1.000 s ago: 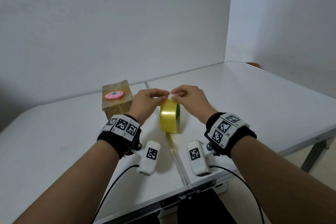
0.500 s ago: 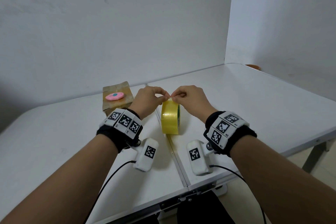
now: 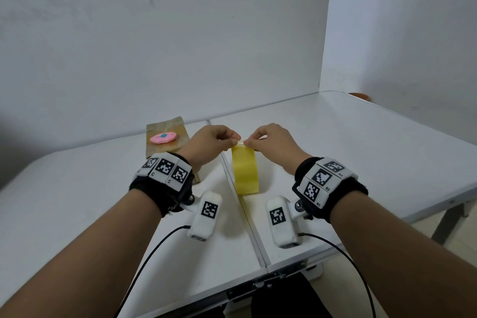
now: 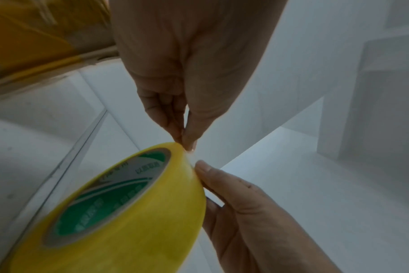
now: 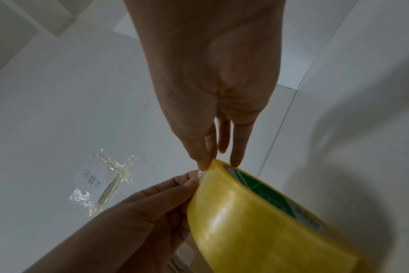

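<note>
Head view has both hands meeting over the top of the tape roll [image 3: 245,173]. The left hand [image 3: 206,143] pinches the tape end [image 3: 239,143] between thumb and forefinger, its other fingers curled in. The right hand [image 3: 275,143] pinches the roll's top rim just beside it, and the right wrist view shows its thumb on the yellow band and its fingers on the side. The roll stands on edge on the white surface [image 3: 361,152], just beside the seam between its two halves and close in front of the wrists. A second ago the roll's green core faced the camera. Now the roll is edge-on, and a pale tab shows between the fingertips where both hands were only picking at the rim. That suggests the end is free, so peeling a strip can begin. Behind the left hand sits a brown box [image 3: 178,125] with a pink tool [image 3: 163,138] on top, apart from the roll
</note>
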Available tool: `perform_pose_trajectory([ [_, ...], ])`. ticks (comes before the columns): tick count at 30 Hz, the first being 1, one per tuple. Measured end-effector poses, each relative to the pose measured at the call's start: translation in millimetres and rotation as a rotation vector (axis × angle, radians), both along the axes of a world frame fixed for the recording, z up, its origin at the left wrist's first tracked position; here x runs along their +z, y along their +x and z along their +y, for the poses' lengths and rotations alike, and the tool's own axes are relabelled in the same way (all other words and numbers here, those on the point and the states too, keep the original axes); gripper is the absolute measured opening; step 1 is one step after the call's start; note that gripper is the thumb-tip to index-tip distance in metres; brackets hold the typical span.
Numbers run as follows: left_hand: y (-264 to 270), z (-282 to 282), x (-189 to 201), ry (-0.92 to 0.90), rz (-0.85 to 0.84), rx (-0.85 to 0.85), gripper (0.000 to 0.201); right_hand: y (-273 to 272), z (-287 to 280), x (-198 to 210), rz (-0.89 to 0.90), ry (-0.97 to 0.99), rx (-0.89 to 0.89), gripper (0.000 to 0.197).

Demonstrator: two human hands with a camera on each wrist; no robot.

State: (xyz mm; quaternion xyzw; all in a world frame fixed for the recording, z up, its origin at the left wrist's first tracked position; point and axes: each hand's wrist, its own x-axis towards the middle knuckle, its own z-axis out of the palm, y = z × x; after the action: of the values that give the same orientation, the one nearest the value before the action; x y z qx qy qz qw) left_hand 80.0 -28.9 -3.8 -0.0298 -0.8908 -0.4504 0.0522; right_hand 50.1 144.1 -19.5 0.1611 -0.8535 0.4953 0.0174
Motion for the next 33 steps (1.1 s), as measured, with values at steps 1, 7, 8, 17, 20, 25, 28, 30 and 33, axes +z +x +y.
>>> perform_pose_trajectory([
  [1, 0, -1, 0, 0.008, -0.014, 0.001, 0.014, 1, 0, 1, -0.023, -0.017, 0.007, 0.023],
  [7, 3, 1, 0, -0.095, 0.036, 0.054, 0.017, 11, 2, -2, -0.388, -0.125, 0.108, 0.056],
  [8, 3, 3, 0, -0.135, 0.067, 0.075, 0.017, 13, 2, -3, -0.434, -0.130, 0.155, 0.055],
  [17, 11, 8, 3, -0.352, 0.207, 0.051, 0.017, 13, -1, 2, -0.390, -0.141, 0.229, 0.038],
  [20, 12, 6, 4, -0.246, 0.118, 0.069, 0.019, 13, -3, 1, -0.362, -0.115, 0.227, 0.038],
  [25, 7, 11, 13, -0.180, 0.017, 0.054, 0.017, 12, -4, 1, -0.305, -0.066, 0.216, 0.037],
  [28, 3, 5, 9, -0.006, -0.059, 0.092, 0.014, 13, -6, -2, -0.300, -0.063, 0.209, 0.038],
  [30, 4, 5, 6, 0.144, -0.103, 0.113, 0.010, 13, -7, -4, -0.310, -0.070, 0.199, 0.048],
  [33, 4, 9, 2, 0.250, -0.111, 0.152, 0.008, 12, -4, -4, -0.370, -0.082, 0.198, 0.053],
])
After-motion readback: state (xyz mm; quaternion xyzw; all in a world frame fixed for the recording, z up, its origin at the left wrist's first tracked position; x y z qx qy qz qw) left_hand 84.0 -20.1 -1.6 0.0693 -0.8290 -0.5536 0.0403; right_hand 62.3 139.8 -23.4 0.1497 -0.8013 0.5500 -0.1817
